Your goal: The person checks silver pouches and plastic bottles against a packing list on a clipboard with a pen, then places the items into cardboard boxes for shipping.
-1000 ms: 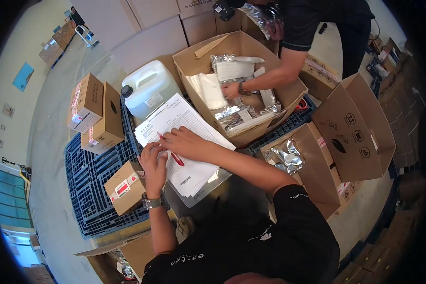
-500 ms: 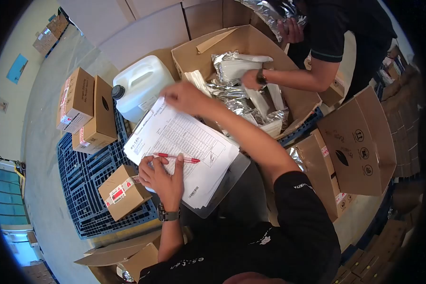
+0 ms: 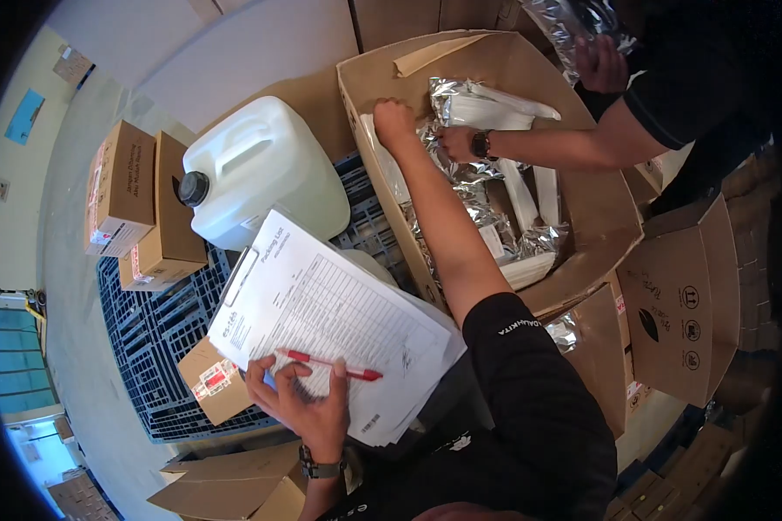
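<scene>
My left hand, with a watch on the wrist, rests over a clipboard holding a packing list. Its thumb and fingers press a red pen against the paper. My right hand is closed inside a large open carton, at the upper end of a pale packet along the left wall. What its fingers grip is hidden. Silver foil pouches with white sides fill much of the carton. Close to my right hand, a co-worker's watch-wearing hand touches the pouches.
The co-worker's other hand holds a foil pouch at upper right. A white jerrycan stands left of the carton. Cardboard boxes sit on a blue pallet. An open carton with raised flaps is at right.
My right hand has gone from the clipboard's top edge into the large carton and closed there. The clipboard appears lower in view; my left hand stays on the pen.
</scene>
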Demonstrator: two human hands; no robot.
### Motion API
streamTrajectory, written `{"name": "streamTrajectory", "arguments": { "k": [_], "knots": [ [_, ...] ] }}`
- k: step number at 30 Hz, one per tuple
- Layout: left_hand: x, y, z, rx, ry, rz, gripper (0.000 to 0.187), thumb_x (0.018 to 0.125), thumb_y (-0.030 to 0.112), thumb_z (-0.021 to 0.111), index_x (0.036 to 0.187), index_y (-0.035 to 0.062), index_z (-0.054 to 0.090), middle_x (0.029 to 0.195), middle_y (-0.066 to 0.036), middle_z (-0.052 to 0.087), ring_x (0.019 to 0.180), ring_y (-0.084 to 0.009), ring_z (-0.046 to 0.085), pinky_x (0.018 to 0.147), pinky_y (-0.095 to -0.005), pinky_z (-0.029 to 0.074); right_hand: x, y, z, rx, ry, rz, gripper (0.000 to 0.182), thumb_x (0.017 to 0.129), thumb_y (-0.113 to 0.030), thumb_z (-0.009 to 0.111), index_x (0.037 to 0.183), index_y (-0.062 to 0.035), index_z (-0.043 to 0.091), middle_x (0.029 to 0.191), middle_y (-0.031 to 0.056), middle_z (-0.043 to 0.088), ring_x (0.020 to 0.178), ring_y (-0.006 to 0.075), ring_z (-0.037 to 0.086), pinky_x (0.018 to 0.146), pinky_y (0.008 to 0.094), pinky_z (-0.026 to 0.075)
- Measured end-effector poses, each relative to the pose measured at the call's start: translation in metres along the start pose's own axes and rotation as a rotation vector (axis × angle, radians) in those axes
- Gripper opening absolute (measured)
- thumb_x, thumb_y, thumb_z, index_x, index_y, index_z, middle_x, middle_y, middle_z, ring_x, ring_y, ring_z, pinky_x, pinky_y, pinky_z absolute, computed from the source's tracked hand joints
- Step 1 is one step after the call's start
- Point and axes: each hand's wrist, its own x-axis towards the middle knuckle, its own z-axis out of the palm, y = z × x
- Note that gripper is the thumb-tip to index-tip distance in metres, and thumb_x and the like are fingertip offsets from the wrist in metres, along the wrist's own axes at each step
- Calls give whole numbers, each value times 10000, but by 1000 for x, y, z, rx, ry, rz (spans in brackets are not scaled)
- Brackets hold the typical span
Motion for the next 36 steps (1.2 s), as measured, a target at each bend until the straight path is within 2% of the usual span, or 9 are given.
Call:
{"name": "streamTrajectory", "arguments": {
  "k": [4, 9, 16, 18, 22, 24, 26, 29, 36],
  "knots": [
    [-3, -3, 1, -6, -39, -44, 485, 691, 333, 890, 824, 71, 503, 1345, -152, 385, 1347, -405, 292, 1053, -619, 248, -3, 44, 49, -93, -388, -8, 278, 923, -113, 527, 1100, -10, 715, 1122, 234, 708, 1079, 379, 685, 894, 498, 561],
    [-3, -4, 5, -65, -22, -73, 499, 695, 354, 884, 812, 80, 483, 1371, -154, 370, 1389, -410, 245, 1057, -636, 229, -51, 89, 169, -576, -110, -19, 331, 955, -166, 489, 1140, -14, 717, 1185, 235, 685, 1099, 425, 655, 955, 580, 478],
    [-7, -9, 2, -27, -50, -69, 545, 700, 410, 871, 819, 82, 452, 1379, -152, 347, 1421, -409, 197, 1043, -645, 234, -103, 25, 95, -578, -859, -93, 280, 851, -209, 632, 1038, -30, 741, 932, 154, 729, 708, 348, 678, 593, 518, 530],
    [-8, -12, 6, -21, -43, -64, 546, 706, 425, 863, 830, 87, 453, 1374, -153, 348, 1427, -407, 191, 1042, -645, 242, -69, 69, 96, -99, -655, -307, 317, 850, -248, 630, 1043, -20, 735, 990, 179, 716, 836, 358, 680, 781, 532, 539],
    [-7, -8, 0, 18, -71, -51, 521, 739, 421, 834, 854, 90, 448, 1400, -177, 354, 1384, -381, 270, 1100, -598, 212, -34, 178, 107, -787, 121, -514, 302, 858, -246, 597, 995, -37, 767, 1063, 168, 728, 1070, 349, 633, 1062, 536, 399],
    [-6, -9, 0, -13, -53, -49, 523, 736, 424, 833, 852, 89, 447, 1395, -176, 356, 1386, -382, 270, 1094, -596, 220, -74, 155, 69, -1064, -275, -411, 330, 868, -280, 606, 1037, -50, 772, 1130, 168, 726, 1065, 350, 660, 1020, 509, 462],
    [-9, -8, 3, -55, -35, -69, 525, 734, 427, 831, 850, 88, 447, 1391, -174, 359, 1388, -382, 270, 1087, -594, 229, -84, 145, 19, -444, -998, 13, 370, 877, -302, 623, 1101, -41, 759, 1220, 179, 702, 1010, 374, 703, 854, 508, 558],
    [-10, -14, -1, 6, -60, -34, 515, 732, 413, 825, 853, 88, 444, 1389, -170, 361, 1397, -379, 262, 1077, -587, 243, -85, 154, -9, -468, -1109, -157, 318, 851, -295, 663, 1025, -59, 784, 1141, 157, 734, 899, 350, 738, 718, 468, 598],
    [-10, -15, -2, 15, -62, -9, 505, 737, 407, 816, 868, 98, 437, 1391, -167, 365, 1410, -378, 251, 1088, -591, 230, -41, 122, 27, -420, -372, 142, 702, 883, -419, 688, 1493, -168, 450, 1549, 248, 360, 1316, 466, 486, 879, 640, 534]
  ]
}}
